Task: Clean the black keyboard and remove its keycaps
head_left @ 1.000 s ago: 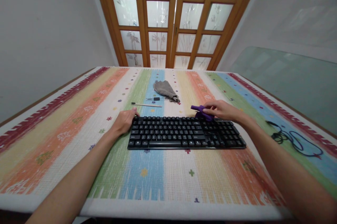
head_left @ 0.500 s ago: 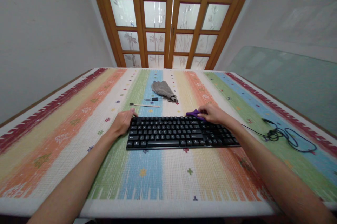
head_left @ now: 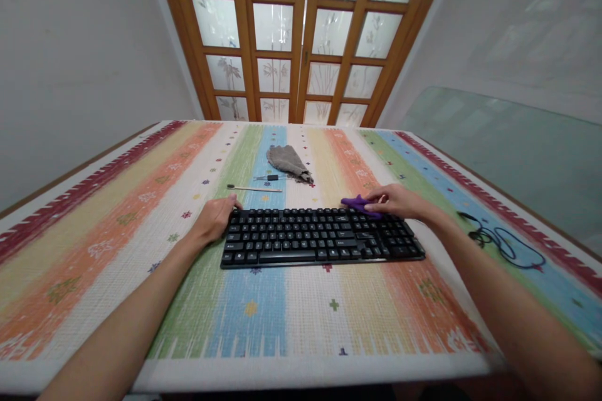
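Left of centre, your left hand [head_left: 215,220] touches the upper-left corner of the black keyboard [head_left: 301,238]; I cannot tell whether its grip is clamped there. The keyboard lies across the middle of the frame on the desk [head_left: 310,319]. Above it sit a toothbrush [head_left: 256,189], then a gray cloth [head_left: 286,161]. Right of centre, your right hand [head_left: 394,199] pinches a purple cloth [head_left: 356,203] at the keyboard's upper edge. A cable [head_left: 478,238] lies mid-right.
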{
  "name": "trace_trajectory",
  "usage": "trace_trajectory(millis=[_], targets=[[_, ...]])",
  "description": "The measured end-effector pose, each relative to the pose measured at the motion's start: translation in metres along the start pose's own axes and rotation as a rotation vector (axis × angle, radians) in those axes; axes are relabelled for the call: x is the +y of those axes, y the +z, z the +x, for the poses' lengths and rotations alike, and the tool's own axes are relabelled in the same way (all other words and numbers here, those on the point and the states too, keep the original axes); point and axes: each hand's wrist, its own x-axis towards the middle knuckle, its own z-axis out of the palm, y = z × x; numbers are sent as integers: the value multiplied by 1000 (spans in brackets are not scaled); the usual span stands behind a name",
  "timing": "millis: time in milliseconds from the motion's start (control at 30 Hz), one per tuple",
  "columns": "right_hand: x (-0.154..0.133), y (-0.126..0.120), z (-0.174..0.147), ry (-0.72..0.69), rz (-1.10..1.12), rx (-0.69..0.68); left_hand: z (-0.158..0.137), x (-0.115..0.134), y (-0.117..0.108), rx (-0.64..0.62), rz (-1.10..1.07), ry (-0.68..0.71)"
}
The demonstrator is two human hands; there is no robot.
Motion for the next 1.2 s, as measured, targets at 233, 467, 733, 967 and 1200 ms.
trace_trajectory(millis=[233,467,733,967,1200], targets=[[-11,17,7,13,-187,48,-1,3,-1,-2,20,-7],[-14,23,15,80,-317,150,-1,2,-1,-3,34,8],[-37,20,9,-65,31,238,-1,3,-1,-20,29,-5],[-64,38,15,-116,-30,-33,1,3,-1,-42,78,4],[-68,47,20,-86,-213,8,1,2,0,-52,85,0]])
